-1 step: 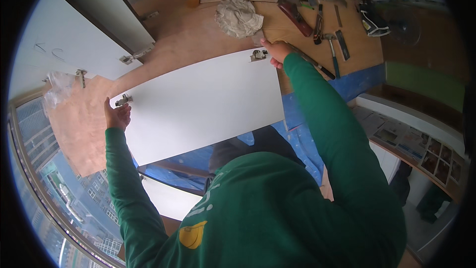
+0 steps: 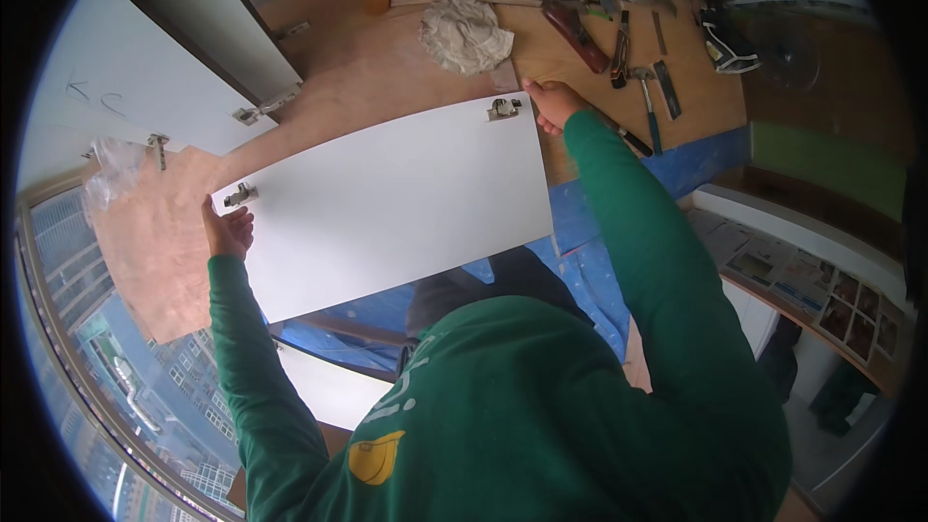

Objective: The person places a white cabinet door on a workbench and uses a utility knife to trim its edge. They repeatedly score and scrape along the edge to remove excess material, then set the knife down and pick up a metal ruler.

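A white cabinet door (image 2: 396, 213) lay between the two hands, its far part over the wooden counter (image 2: 358, 72). The left hand (image 2: 228, 232) gripped the door's left edge, fingers loosely bent, just below the left hinge (image 2: 239, 195). The right hand (image 2: 558, 106) closed thumb and curled fingers on the upper right corner, just beside the right hinge (image 2: 503, 109); a hammer (image 2: 649, 101) lay farther right.

Cloth (image 2: 466, 35) behind panel (image 2: 396, 203), hammer (image 2: 650, 106) right
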Available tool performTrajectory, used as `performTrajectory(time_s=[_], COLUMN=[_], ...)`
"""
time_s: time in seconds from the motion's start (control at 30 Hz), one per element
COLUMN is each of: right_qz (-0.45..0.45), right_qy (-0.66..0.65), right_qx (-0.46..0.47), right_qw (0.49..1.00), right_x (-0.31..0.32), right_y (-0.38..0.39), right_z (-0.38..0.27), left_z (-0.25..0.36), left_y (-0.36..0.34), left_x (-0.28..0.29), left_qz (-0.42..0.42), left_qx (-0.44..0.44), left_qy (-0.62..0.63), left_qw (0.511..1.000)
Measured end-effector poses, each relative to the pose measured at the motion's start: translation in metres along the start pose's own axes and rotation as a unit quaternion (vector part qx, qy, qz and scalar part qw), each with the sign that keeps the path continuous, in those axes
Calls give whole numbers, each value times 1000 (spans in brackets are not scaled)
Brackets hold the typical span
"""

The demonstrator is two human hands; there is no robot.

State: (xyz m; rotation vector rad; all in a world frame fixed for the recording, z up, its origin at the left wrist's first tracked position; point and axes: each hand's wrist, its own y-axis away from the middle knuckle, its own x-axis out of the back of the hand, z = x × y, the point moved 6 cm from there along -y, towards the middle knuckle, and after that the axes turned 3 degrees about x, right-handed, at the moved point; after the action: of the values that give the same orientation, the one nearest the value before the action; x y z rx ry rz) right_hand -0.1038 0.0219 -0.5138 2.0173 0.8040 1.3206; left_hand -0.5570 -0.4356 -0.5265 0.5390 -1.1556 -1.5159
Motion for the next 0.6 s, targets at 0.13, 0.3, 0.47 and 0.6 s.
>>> performTrajectory(time_s=[0.13, 0.3, 0.47, 0.6], right_qz=[230, 210, 173, 148], right_qy=[145, 89, 109, 103], right_qx=[139, 70, 130, 224], right_qw=[952, 971, 970, 958], right_x=[57, 76, 68, 87], right_y=[-11, 2, 0, -14], right_z=[117, 232, 237, 219], left_z=[-73, -158, -182, -191], left_y=[-46, 80, 113, 98], left_x=[18, -163, -302, -346], left_qz=[31, 2, 28, 129], left_qx=[-263, -572, -567, -540], left_qy=[-113, -274, -357, -425], left_qw=[958, 773, 742, 715])
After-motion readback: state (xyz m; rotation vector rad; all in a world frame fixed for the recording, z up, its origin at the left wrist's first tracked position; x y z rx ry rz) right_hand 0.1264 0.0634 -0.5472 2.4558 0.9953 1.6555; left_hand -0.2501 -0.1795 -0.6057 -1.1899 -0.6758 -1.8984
